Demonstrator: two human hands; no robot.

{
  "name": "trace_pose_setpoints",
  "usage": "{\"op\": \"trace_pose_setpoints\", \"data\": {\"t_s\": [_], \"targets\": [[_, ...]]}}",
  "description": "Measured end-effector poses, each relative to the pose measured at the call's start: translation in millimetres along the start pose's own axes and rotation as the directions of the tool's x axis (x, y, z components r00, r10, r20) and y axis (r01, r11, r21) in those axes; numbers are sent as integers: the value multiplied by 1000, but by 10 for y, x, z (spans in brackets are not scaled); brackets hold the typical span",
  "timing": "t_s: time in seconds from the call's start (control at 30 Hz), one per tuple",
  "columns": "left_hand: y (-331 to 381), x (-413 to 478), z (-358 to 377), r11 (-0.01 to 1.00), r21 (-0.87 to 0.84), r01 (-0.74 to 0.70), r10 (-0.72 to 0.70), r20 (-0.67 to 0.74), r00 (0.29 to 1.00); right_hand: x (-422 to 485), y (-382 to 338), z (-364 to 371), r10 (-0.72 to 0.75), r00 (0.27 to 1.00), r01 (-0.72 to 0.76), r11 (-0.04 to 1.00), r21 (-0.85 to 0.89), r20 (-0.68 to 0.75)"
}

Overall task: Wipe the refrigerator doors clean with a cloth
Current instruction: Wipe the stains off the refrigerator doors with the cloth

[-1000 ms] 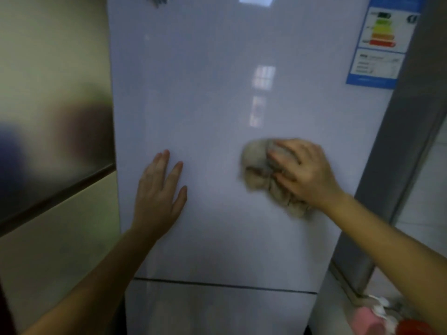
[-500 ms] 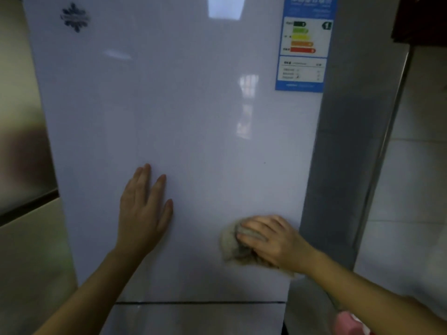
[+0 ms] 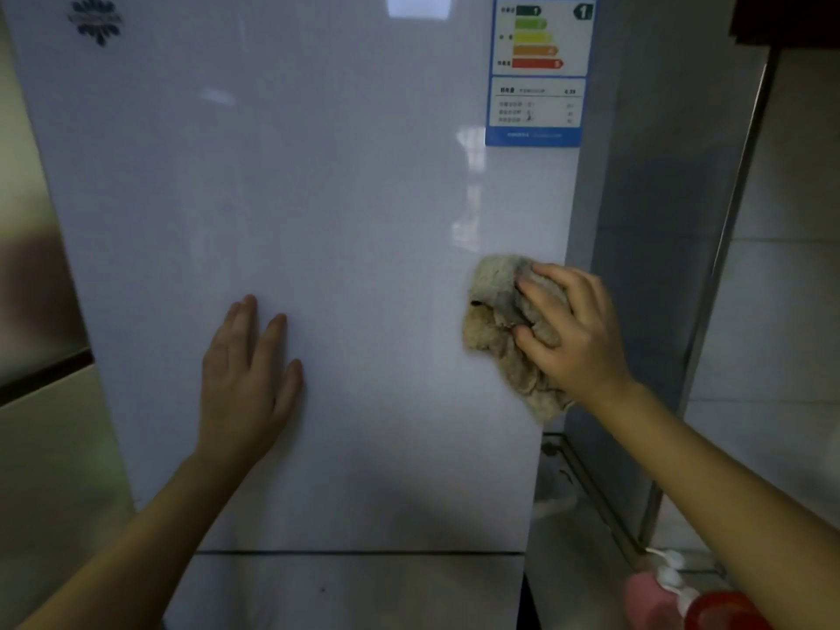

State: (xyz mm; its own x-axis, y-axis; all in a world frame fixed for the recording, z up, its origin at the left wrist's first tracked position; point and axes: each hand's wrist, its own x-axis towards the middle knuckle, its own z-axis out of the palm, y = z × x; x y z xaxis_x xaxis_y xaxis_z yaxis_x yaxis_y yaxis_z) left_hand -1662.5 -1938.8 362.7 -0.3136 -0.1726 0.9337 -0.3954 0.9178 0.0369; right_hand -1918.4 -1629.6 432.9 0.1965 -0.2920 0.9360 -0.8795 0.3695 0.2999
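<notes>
**Wiping the upper refrigerator door near its right edge**

Glossy white upper refrigerator door [image 3: 318, 220] fills the view. Left hand [image 3: 245, 379] lies flat and open against it, likely for bracing. Right hand [image 3: 572, 329] clutches a bunched beige cloth [image 3: 493, 306], pressing it to the door's right edge below a blue energy label [image 3: 538, 70].

Bare left hand [image 3: 247, 384] and bare right hand [image 3: 575, 331], both slender with long fingers [image 3: 272, 343]; behind each a bare forearm [image 3: 150, 534], uncovered as far as the lower edge of view
</notes>
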Motion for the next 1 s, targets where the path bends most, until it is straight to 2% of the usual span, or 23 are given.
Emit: {"op": "trace_pose_setpoints", "data": {"t_s": [0.07, 0.13, 0.23, 0.3, 0.4, 0.57, 0.67, 0.73, 0.83, 0.9, 1.0], "targets": [[-4, -8, -13, 1000, -1, 7, -7, 18, 1000, -200, -111, 82, -35, 999, 35, 999, 21, 36], [-22, -31, -10, 1000, 4, 7, -8, 28, 1000, -494, -266, 170, -153, 982, 147, 987, 61, 107], [-64, -84, -7, 1000, 13, -23, 22, 33, 999, -945, -481, 239, -388, 895, 371, 921, 117, 222], [-99, -125, -18, 999, 27, -33, 32, 36, 999, -1074, -512, 226, -456, 848, 434, 890, 142, 268], [-158, -175, -63, 999, 32, -22, 21, 35, 999, -955, -430, 175, -413, 875, 389, 911, 138, 255], [-458, -372, -158, 998, 61, -8, 4, 54, 999, -367, -238, 95, -156, 980, 155, 988, 12, 120], [-680, -519, -176, 994, 104, 21, -31, 95, 995, -223, -262, 169, -64, 995, 63, 998, 16, 77], [-765, -585, -169, 992, 123, -1, -15, 130, 991, -346, -390, 280, -100, 990, 95, 994, 54, 96], [-819, -651, -146, 991, 124, -41, 23, 143, 990, -712, -697, 486, -270, 950, 247, 957, 155, 154], [-837, -666, -141, 991, 121, -49, 31, 145, 989, -1010, -961, 632, -370, 909, 326, 918, 226, 193], [-847, -674, -160, 990, 131, -57, 36, 157, 987, -1448, -1260, 821, -524, 804, 445, 844, 299, 282]]}}
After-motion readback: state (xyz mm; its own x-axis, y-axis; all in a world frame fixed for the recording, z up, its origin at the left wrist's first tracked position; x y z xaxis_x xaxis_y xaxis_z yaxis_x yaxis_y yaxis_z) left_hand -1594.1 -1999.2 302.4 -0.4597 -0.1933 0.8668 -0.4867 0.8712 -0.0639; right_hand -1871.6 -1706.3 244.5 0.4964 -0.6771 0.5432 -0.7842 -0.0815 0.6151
